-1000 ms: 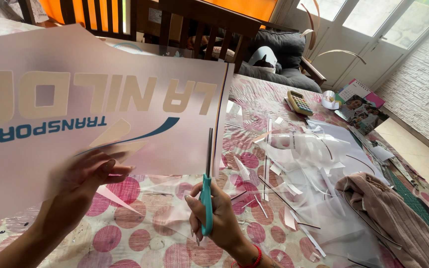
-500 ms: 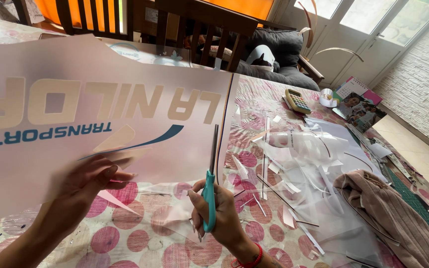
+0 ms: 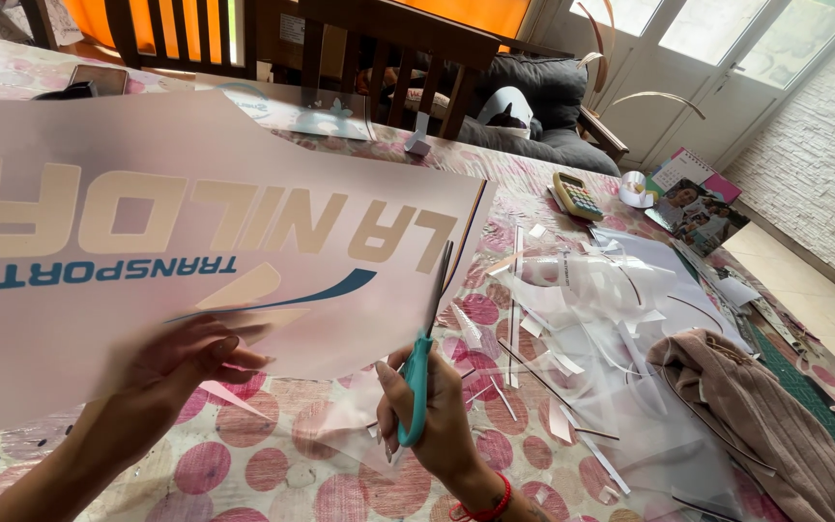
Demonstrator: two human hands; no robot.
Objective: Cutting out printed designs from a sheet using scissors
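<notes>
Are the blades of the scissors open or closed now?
Closed, nearly: the scissors in the right hand show one dark line along the sheet edge.

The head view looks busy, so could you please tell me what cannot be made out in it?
- Left hand: blurred, partly behind the translucent sheet.
- Scissors: handles hidden by the right hand.
- Sheet: cut off at the left edge.
- Calculator: keys too small.
</notes>
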